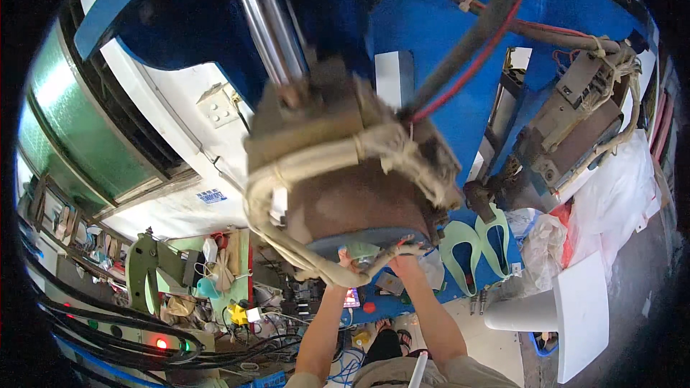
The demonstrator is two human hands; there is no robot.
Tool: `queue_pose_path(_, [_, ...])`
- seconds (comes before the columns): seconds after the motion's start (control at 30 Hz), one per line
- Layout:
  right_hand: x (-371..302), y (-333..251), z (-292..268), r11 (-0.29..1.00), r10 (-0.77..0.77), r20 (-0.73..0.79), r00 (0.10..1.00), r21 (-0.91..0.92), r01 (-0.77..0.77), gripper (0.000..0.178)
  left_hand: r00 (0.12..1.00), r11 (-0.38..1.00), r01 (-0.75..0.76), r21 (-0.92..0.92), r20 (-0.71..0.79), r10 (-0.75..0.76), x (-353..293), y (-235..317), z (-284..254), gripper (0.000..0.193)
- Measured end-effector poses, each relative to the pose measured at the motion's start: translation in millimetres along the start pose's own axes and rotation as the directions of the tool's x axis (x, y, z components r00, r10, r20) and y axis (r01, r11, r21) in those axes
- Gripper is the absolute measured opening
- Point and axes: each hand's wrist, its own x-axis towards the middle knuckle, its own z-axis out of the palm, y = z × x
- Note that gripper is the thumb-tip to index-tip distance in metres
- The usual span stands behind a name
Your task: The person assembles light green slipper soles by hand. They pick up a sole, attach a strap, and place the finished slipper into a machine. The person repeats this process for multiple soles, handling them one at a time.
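Working at the lower rim of the brown machine head [352, 205], left hand [345, 259] is apparently grasping a pale-green piece [363, 251] just below it; right hand [406, 264] grip: cannot tell. Fingers are probably needing clearance from the head.

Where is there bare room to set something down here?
A narrow strip of blue table between the right forearm and pale green pieces; pale floor between that forearm and the white chair. Crowded: around the yellow object at left, and at the machine head, where both hands are.
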Motion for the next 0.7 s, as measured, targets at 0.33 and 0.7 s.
queue_pose_path(0.33, [-26.3, -28.7, 71.0, 0.642, -0.239, 0.270, 0.933, -0.677, 0.361, 0.034, 0.964, 0.767, 0.069, -0.637, -0.156, -0.217, 2.2, -1.5, -73.3, 0.029])
queue_pose_path(0.7, [-13.8, -43.2, 40.9, 0.810, -0.219, 0.301, 0.928, -0.474, 0.345, 0.036, 1.000, 0.997, -0.017, -0.069, -0.003, 0.017, 0.7, 6.2, 132.0, 0.031])
